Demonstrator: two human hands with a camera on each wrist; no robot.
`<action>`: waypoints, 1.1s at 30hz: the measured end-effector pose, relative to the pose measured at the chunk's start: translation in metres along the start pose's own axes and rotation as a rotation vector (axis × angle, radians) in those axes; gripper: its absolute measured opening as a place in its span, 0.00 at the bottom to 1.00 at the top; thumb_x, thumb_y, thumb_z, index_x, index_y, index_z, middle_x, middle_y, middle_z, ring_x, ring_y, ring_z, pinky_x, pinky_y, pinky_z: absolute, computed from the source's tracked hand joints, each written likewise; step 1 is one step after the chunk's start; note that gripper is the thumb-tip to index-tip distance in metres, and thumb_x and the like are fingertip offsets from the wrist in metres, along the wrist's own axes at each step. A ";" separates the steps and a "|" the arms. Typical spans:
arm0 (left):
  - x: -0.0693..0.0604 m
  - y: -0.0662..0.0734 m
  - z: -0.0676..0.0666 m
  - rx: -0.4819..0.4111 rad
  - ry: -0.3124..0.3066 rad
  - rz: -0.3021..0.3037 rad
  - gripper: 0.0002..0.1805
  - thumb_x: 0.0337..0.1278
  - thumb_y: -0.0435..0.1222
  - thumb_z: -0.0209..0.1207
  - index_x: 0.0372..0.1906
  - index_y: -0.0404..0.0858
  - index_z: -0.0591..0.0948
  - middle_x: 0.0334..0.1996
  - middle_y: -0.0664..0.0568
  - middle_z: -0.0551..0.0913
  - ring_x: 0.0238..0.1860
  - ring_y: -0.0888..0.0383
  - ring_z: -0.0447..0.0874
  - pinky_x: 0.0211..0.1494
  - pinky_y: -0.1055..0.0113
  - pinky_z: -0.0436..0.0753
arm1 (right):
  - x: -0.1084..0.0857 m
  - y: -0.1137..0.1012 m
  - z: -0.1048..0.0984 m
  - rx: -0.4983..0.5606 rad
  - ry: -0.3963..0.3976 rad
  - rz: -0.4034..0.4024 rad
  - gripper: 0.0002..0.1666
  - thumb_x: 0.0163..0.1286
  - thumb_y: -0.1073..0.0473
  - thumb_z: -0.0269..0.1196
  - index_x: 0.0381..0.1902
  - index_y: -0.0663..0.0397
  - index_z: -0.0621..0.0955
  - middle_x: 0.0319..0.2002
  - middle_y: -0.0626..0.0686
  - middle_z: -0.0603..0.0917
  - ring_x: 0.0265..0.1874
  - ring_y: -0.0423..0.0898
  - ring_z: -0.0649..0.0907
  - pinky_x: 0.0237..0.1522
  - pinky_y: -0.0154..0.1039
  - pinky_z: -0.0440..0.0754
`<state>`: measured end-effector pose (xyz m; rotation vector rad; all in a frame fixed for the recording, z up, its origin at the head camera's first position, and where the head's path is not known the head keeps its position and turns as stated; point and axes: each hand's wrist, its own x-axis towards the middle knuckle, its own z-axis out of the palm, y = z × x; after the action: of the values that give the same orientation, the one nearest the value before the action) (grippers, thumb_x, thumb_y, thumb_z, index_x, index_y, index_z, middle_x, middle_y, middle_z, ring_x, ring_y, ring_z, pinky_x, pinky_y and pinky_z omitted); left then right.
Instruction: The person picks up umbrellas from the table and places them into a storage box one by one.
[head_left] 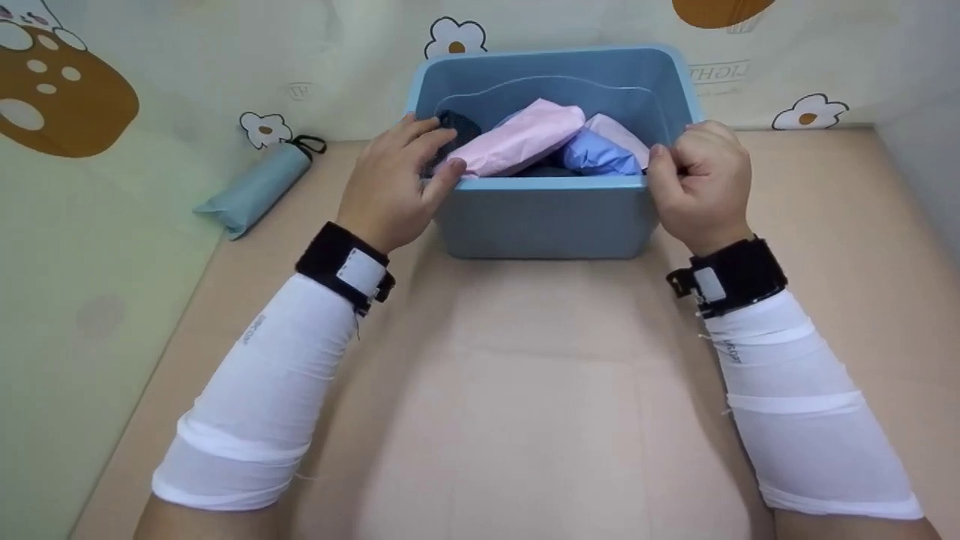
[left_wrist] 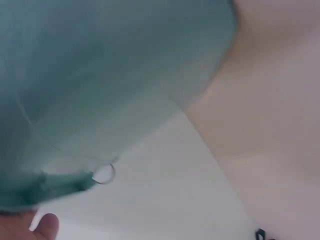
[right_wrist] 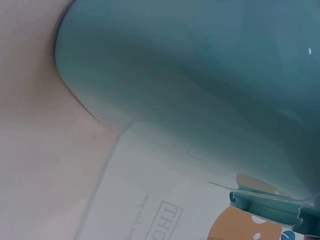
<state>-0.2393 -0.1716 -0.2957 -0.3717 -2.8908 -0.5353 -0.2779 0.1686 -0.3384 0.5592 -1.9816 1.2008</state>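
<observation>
A blue plastic storage bin [head_left: 547, 221] stands at the back of the table. Inside it lie a pink bundle [head_left: 517, 139] of thin cloth, a blue one [head_left: 600, 154], a paler pink piece [head_left: 619, 135] and a dark item [head_left: 461, 127]. My left hand [head_left: 397, 176] rests over the left rim, its fingers loosely laid across the edge and the thumb by the front corner. With curled fingers my right hand [head_left: 705, 180] grips the opposite rim, thumb on top. Both wrist views are filled mostly by the bin's outer wall [left_wrist: 100, 65], [right_wrist: 190, 85].
Left of the bin lies a slim grey-blue pouch [head_left: 259, 187] with a black loop, like a folded umbrella. A printed sheet [head_left: 337, 75] with flowers covers the walls behind and to the left. Beige cloth [head_left: 555, 375] covers the table.
</observation>
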 end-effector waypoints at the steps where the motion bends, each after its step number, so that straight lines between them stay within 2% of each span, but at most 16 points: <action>1: -0.002 -0.005 0.000 -0.013 0.006 -0.002 0.36 0.78 0.63 0.43 0.75 0.46 0.76 0.80 0.49 0.69 0.85 0.47 0.56 0.84 0.42 0.56 | 0.000 0.000 0.000 0.004 0.005 -0.003 0.27 0.62 0.61 0.59 0.07 0.64 0.62 0.12 0.57 0.59 0.25 0.39 0.63 0.33 0.37 0.52; 6: -0.016 -0.029 -0.002 -0.036 0.024 -0.021 0.34 0.80 0.61 0.42 0.75 0.48 0.76 0.82 0.51 0.64 0.85 0.45 0.56 0.84 0.40 0.55 | -0.001 -0.002 0.002 0.021 0.017 -0.010 0.27 0.61 0.63 0.58 0.08 0.64 0.59 0.12 0.59 0.58 0.24 0.39 0.62 0.32 0.38 0.51; 11: -0.024 -0.044 -0.009 0.001 -0.007 -0.030 0.34 0.79 0.64 0.39 0.79 0.55 0.70 0.82 0.49 0.63 0.85 0.43 0.54 0.83 0.36 0.54 | -0.001 -0.003 0.001 0.018 0.009 0.001 0.27 0.62 0.63 0.58 0.08 0.65 0.61 0.12 0.60 0.59 0.25 0.38 0.64 0.33 0.37 0.52; 15: -0.027 -0.061 -0.019 0.052 0.024 -0.067 0.34 0.81 0.60 0.39 0.80 0.50 0.68 0.82 0.45 0.65 0.84 0.41 0.56 0.84 0.37 0.53 | -0.001 -0.001 0.000 0.008 -0.002 0.011 0.27 0.63 0.62 0.58 0.08 0.65 0.62 0.12 0.61 0.60 0.25 0.37 0.64 0.33 0.36 0.52; 18: -0.031 -0.084 -0.029 0.068 0.075 -0.151 0.34 0.82 0.58 0.40 0.79 0.44 0.69 0.81 0.41 0.65 0.83 0.38 0.57 0.83 0.36 0.52 | 0.000 0.000 -0.001 0.004 -0.006 0.016 0.27 0.63 0.61 0.58 0.08 0.65 0.63 0.12 0.60 0.61 0.25 0.36 0.64 0.33 0.35 0.52; 21: -0.039 -0.114 -0.037 0.082 0.092 -0.281 0.35 0.82 0.57 0.42 0.80 0.41 0.65 0.80 0.36 0.63 0.83 0.33 0.55 0.83 0.33 0.51 | 0.000 0.000 -0.001 0.000 -0.011 0.017 0.27 0.63 0.61 0.58 0.08 0.64 0.63 0.12 0.56 0.60 0.26 0.35 0.64 0.33 0.35 0.52; 24: -0.048 -0.143 -0.041 0.094 0.074 -0.413 0.35 0.83 0.54 0.41 0.82 0.39 0.61 0.80 0.32 0.61 0.82 0.31 0.54 0.81 0.31 0.52 | 0.000 0.000 -0.001 -0.005 -0.011 0.016 0.27 0.63 0.61 0.58 0.08 0.64 0.63 0.13 0.53 0.60 0.26 0.34 0.64 0.33 0.35 0.52; 27: -0.058 -0.166 -0.045 0.114 0.047 -0.510 0.35 0.83 0.52 0.39 0.82 0.34 0.58 0.79 0.29 0.61 0.80 0.28 0.56 0.78 0.29 0.55 | 0.000 -0.001 -0.001 -0.005 -0.013 0.021 0.27 0.63 0.61 0.58 0.08 0.65 0.63 0.12 0.56 0.60 0.26 0.35 0.64 0.33 0.35 0.52; 30: -0.068 -0.182 -0.047 0.110 0.019 -0.586 0.38 0.83 0.53 0.37 0.82 0.32 0.55 0.77 0.25 0.60 0.78 0.27 0.56 0.77 0.27 0.55 | 0.000 0.000 -0.001 -0.005 -0.011 0.020 0.27 0.63 0.61 0.58 0.07 0.64 0.63 0.12 0.55 0.60 0.26 0.35 0.64 0.33 0.35 0.53; 33: -0.077 -0.194 -0.047 0.108 -0.008 -0.648 0.42 0.81 0.56 0.37 0.83 0.31 0.52 0.78 0.23 0.58 0.78 0.25 0.54 0.76 0.27 0.54 | 0.000 0.001 0.000 0.001 -0.001 0.008 0.27 0.62 0.61 0.58 0.07 0.64 0.62 0.13 0.49 0.59 0.25 0.34 0.64 0.33 0.36 0.53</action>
<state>-0.2136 -0.3806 -0.3323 0.6011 -2.9884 -0.4522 -0.2788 0.1693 -0.3386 0.5528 -1.9860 1.2070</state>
